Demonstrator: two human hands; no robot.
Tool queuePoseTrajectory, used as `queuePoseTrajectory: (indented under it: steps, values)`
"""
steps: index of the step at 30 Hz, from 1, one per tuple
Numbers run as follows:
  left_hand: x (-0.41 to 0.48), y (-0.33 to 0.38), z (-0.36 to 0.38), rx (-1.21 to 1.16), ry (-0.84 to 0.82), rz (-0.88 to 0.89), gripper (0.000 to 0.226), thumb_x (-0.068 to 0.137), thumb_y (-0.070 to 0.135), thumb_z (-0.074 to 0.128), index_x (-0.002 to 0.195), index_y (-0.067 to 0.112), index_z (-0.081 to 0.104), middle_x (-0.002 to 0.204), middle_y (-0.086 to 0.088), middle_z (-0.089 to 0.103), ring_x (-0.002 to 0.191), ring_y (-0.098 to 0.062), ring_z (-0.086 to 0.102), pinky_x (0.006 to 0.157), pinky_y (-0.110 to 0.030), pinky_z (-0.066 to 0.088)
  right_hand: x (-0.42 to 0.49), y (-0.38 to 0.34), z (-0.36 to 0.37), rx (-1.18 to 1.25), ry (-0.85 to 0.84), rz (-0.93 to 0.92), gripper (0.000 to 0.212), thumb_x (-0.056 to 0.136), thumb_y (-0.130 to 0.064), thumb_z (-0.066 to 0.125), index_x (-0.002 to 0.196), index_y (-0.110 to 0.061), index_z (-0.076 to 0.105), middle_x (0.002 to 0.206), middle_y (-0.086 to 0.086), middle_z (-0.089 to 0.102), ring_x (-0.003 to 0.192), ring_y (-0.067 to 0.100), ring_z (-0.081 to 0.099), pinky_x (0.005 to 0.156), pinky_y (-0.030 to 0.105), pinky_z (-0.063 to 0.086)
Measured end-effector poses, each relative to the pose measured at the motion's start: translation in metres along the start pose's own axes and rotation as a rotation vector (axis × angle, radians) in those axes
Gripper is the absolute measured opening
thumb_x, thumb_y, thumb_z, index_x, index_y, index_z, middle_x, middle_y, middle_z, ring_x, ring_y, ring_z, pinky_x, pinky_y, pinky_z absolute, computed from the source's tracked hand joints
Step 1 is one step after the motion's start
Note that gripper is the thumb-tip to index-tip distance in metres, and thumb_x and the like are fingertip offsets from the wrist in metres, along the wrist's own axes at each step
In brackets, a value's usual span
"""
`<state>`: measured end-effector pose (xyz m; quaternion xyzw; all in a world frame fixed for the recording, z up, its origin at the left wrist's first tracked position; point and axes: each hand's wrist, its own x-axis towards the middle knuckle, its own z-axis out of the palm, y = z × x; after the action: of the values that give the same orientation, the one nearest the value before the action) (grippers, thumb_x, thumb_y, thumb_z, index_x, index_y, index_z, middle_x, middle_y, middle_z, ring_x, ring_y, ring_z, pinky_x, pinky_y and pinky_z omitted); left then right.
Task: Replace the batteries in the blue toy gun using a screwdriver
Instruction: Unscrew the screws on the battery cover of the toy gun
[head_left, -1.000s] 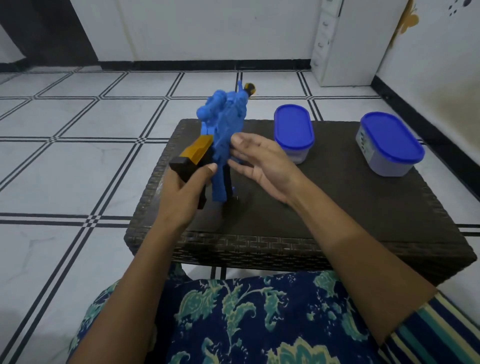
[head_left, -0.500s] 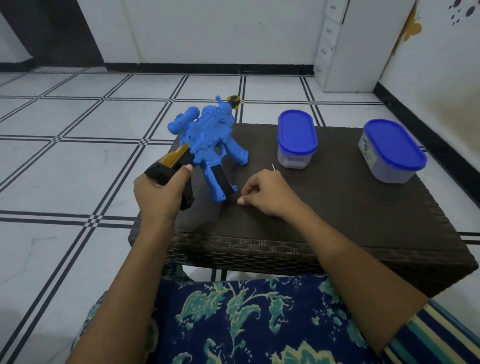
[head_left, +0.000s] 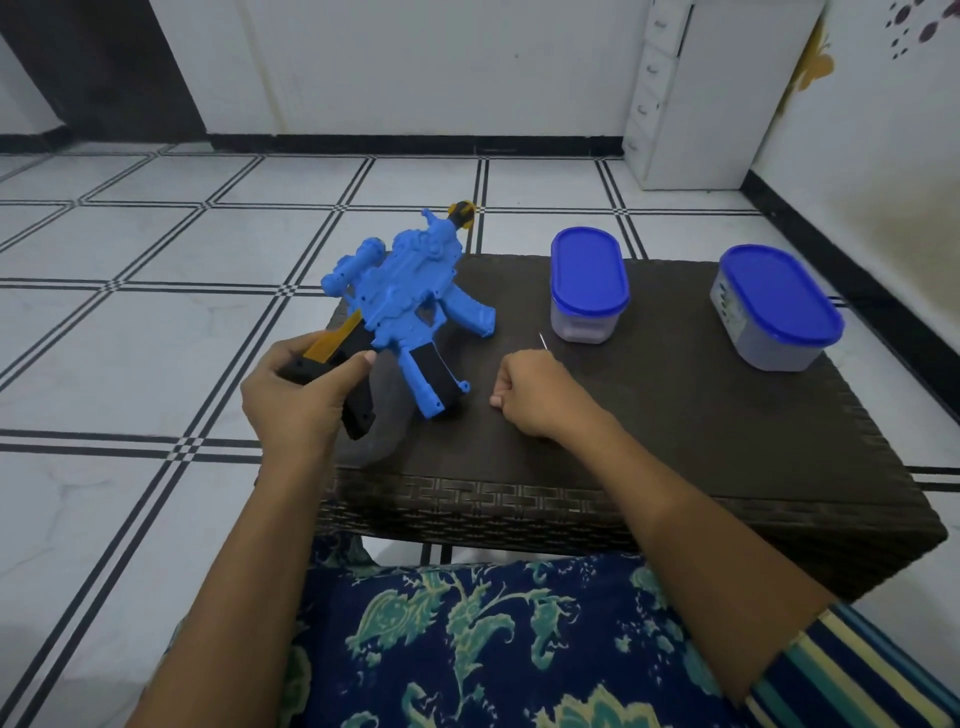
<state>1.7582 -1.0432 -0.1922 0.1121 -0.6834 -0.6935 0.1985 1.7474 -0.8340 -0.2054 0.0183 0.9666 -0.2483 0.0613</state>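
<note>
Head view: left hand (head_left: 296, 400) wraps the black stock of the gun (head_left: 410, 291), which stands tilted at the table's (head_left: 675, 426) left edge, grip apparently resting on it. Right hand (head_left: 535, 397) sits mid-table, fisted round a thin screwdriver (head_left: 543, 341), only the tip showing. Step, as I judge it: tool just in hand. Next, find the battery-cover screw and seat the tip.

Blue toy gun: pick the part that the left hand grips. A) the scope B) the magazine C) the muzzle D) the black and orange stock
D: the left hand curls round the black and orange stock end of the blue toy gun, clear of scope, muzzle and magazine.
</note>
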Motion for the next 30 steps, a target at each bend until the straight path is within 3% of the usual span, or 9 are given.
queuePoseTrajectory:
  steps: [7,12,16,22,26,30]
  values:
    - [0.006,-0.011,-0.009,0.173,-0.037,-0.131,0.037,0.049,0.032,0.093,0.079,0.023,0.073,0.08,-0.003,0.073,0.078,-0.021,0.071,0.076,-0.041,0.059,0.006,0.023,-0.015,-0.043,0.006,0.113,0.013,0.089,-0.015,0.068,0.095,-0.004,0.066,0.101,0.012,0.068,0.095,0.028,0.065,0.088,0.043,0.055]
    - [0.002,-0.013,-0.007,0.293,-0.1,-0.195,0.042,0.045,0.037,0.094,0.079,0.019,0.074,0.077,-0.005,0.073,0.074,-0.022,0.072,0.067,-0.041,0.061,0.005,0.03,-0.021,-0.101,0.018,0.149,0.014,0.092,-0.017,0.064,0.099,-0.006,0.065,0.103,0.012,0.066,0.093,0.029,0.063,0.086,0.04,0.054]
    - [0.007,-0.018,-0.011,0.433,-0.095,-0.206,0.046,0.042,0.047,0.092,0.075,0.022,0.075,0.075,-0.001,0.072,0.077,-0.021,0.07,0.073,-0.041,0.059,0.002,0.03,-0.023,-0.122,0.023,0.138,0.015,0.093,-0.016,0.062,0.102,-0.004,0.065,0.103,0.013,0.064,0.094,0.029,0.063,0.085,0.038,0.054]
    - [0.008,-0.02,-0.011,0.628,-0.151,-0.131,0.041,0.056,0.046,0.086,0.085,0.019,0.075,0.077,-0.002,0.07,0.079,-0.02,0.066,0.068,-0.034,0.052,0.0,0.034,-0.026,-0.055,0.04,0.129,0.014,0.092,-0.014,0.064,0.098,-0.003,0.068,0.098,0.014,0.067,0.092,0.029,0.065,0.084,0.041,0.055]
    - [0.004,-0.019,-0.009,0.812,-0.152,-0.081,0.03,0.058,0.052,0.072,0.069,0.025,0.068,0.071,-0.002,0.067,0.076,-0.024,0.064,0.076,-0.045,0.054,-0.005,0.024,-0.026,0.078,0.099,-0.009,0.018,0.091,-0.017,0.067,0.108,-0.013,0.066,0.104,0.005,0.066,0.092,0.018,0.062,0.086,0.036,0.054]
    - [0.003,-0.016,-0.001,1.177,-0.202,0.028,0.041,0.067,0.058,0.061,0.075,0.019,0.067,0.093,-0.001,0.053,0.1,-0.029,0.051,0.085,-0.052,0.044,-0.009,0.008,-0.017,0.179,-0.116,-0.202,0.043,0.087,-0.007,0.07,0.127,-0.021,0.062,0.119,0.0,0.063,0.099,0.009,0.06,0.091,0.027,0.05]
